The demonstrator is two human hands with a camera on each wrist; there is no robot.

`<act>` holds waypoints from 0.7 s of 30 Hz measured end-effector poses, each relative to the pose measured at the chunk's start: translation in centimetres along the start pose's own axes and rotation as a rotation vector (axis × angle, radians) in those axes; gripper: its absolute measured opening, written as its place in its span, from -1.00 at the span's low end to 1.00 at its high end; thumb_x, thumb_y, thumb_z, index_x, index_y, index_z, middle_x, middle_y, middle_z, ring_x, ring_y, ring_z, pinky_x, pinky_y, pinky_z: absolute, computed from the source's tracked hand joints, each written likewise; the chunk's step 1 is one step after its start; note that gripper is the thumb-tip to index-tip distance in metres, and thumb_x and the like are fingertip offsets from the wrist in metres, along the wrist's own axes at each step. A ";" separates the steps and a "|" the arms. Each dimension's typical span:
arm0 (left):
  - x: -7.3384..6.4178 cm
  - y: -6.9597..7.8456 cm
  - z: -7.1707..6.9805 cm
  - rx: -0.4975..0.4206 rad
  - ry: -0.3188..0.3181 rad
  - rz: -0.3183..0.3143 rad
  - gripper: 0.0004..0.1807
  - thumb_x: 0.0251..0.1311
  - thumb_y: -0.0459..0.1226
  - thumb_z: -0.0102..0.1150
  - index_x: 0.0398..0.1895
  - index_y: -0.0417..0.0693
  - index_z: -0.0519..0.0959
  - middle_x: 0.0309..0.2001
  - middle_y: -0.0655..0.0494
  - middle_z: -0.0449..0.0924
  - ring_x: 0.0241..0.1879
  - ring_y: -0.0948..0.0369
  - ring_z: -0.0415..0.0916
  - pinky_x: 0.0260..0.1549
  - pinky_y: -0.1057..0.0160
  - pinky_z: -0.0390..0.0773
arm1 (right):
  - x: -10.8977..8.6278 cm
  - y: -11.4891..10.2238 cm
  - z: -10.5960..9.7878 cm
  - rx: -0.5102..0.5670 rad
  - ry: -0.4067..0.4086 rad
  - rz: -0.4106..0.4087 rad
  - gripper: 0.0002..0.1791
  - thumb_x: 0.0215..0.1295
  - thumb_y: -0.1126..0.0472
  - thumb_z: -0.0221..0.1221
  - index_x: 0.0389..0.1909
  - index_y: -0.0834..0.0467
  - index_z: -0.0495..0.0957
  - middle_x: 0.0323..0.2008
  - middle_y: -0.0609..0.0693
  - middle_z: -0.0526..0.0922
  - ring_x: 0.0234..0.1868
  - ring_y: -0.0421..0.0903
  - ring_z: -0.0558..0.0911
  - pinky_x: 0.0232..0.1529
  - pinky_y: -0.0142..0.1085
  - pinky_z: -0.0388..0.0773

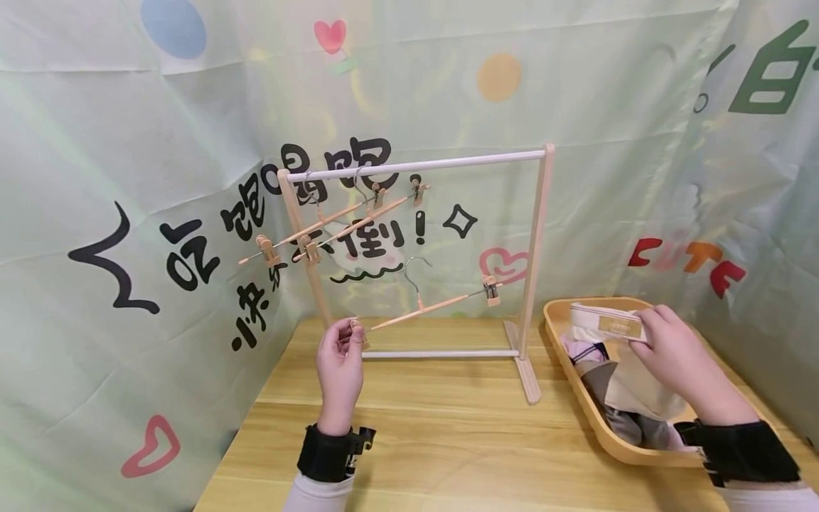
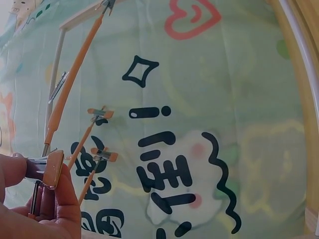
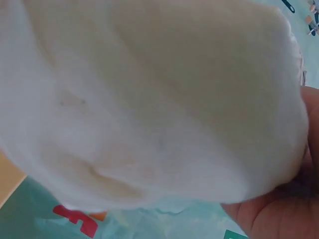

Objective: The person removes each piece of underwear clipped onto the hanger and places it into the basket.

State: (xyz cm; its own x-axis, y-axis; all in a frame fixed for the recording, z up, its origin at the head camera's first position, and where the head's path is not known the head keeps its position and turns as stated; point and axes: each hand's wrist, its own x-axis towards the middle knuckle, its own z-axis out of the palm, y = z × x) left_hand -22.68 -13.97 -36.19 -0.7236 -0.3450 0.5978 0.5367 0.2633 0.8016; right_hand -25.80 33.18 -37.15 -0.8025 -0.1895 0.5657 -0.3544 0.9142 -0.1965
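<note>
My left hand (image 1: 340, 355) pinches the clip at the near end of a wooden clip hanger (image 1: 441, 306). The hanger slants up to the right, its metal hook above and its other clip (image 1: 490, 290) at the far end. In the left wrist view, thumb and fingers press on the wooden clip (image 2: 53, 169). My right hand (image 1: 672, 348) grips a cream garment by its white waistband (image 1: 589, 320), which bears a tan label. The garment's cloth (image 1: 640, 384) hangs down over the basket. Pale cloth (image 3: 164, 104) fills most of the right wrist view.
A small clothes rack (image 1: 540, 249) with a white top bar stands on the wooden table (image 1: 422, 441). Two clip hangers (image 1: 358, 226) hang at its left. An orange-yellow basket (image 1: 591, 416) at right holds several folded clothes (image 1: 595, 380). Printed curtains (image 1: 416, 92) surround the table.
</note>
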 end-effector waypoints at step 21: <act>0.1 -0.3 0.0 0.007 0.021 -0.005 -0.76 0.26 -0.42 0.10 -0.11 -0.49 0.51 -0.27 -0.28 0.55 -0.36 0.00 0.49 -0.41 0.59 0.48 | -1.0 2.8 1.0 -0.048 -0.084 0.102 -0.60 -0.08 0.31 0.29 -0.34 0.57 0.42 -0.45 0.49 0.45 -0.37 0.37 0.44 -0.34 0.27 0.42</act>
State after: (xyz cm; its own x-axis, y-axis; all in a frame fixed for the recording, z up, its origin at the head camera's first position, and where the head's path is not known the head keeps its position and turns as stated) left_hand -22.89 -14.11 -36.37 -0.7171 -0.3655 0.5934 0.5295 0.2678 0.8049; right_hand -26.50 35.59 -39.09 -0.8713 -0.1219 0.4754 -0.2470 0.9459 -0.2101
